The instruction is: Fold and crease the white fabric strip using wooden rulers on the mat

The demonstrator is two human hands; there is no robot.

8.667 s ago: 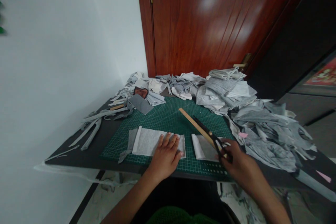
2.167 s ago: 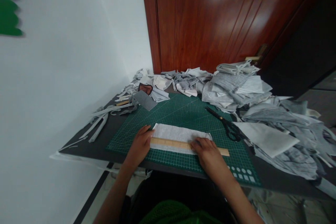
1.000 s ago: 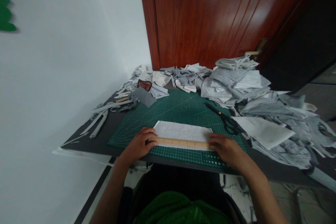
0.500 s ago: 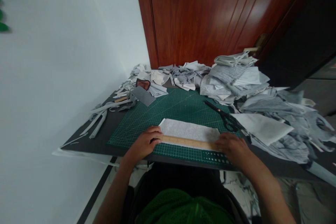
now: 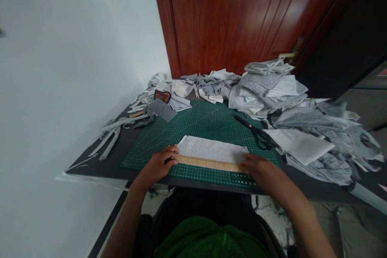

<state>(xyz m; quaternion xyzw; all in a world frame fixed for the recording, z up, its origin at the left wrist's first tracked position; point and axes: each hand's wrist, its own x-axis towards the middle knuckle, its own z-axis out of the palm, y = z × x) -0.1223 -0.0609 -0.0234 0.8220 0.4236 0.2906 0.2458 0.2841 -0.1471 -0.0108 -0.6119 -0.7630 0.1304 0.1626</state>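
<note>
A light grey piece of cloth (image 5: 213,147) lies flat on the green cutting mat (image 5: 196,123). Across its near edge runs a wooden ruler (image 5: 208,163), which hides that edge. My left hand (image 5: 159,164) is closed on the ruler's left end, fingers beside the cloth's left corner. At the other end my right hand (image 5: 256,168) grips the ruler, its fingertips also touching the cloth's right side. Beyond my right hand, black-handled scissors (image 5: 255,132) rest on the mat with their blades pointing away to the left.
Heaped grey and white cloth (image 5: 266,88) stands at the back right, with more loose cloth (image 5: 320,121) along the right side. Scraps (image 5: 211,84) line the back. At left lie a grey rectangular piece (image 5: 163,109) and narrow strips (image 5: 110,143). A wall borders the left.
The cloth and ruler have shifted slightly left with both hands. A thin strip of cloth showed on the near side of the ruler before; now the mat shows there.
</note>
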